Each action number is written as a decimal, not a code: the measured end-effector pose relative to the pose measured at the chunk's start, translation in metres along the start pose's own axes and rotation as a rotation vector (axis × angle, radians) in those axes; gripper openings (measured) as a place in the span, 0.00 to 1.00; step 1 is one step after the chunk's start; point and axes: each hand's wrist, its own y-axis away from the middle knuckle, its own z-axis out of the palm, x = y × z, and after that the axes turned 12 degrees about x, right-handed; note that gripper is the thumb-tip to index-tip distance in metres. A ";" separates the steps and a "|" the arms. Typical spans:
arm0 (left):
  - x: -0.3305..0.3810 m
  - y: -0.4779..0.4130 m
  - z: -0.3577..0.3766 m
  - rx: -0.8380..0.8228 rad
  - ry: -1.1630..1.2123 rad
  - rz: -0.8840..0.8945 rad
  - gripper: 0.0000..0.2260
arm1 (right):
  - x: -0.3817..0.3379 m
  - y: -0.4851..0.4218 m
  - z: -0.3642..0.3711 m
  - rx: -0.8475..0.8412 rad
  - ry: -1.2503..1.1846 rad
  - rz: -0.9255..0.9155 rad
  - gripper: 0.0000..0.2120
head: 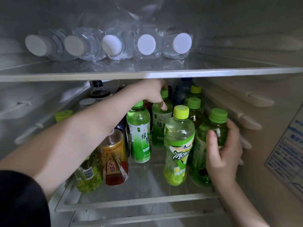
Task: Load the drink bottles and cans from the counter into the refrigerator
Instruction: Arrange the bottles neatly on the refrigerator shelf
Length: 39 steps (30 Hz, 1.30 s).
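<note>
most of the loading looks done – the lower shelf (139, 205) is crowded with upright green tea bottles (139, 136), a red-and-gold can (113, 154) and a yellow-capped bottle (178, 145), and five water bottles (113, 46) lie on their sides along the upper shelf (147, 74). the left hand (150, 94) reaches deep in, fingers curled over the shoulder of a rear tea bottle (161, 123). the right hand (224, 154) wraps a green-capped bottle (214, 128) standing front right, by the wall. both seem to be getting settled – the counter is out of view, so what is left cannot be told.
</note>
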 end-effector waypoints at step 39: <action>-0.034 0.049 -0.024 -0.067 -0.076 0.029 0.21 | 0.004 0.000 0.002 0.019 -0.014 -0.034 0.23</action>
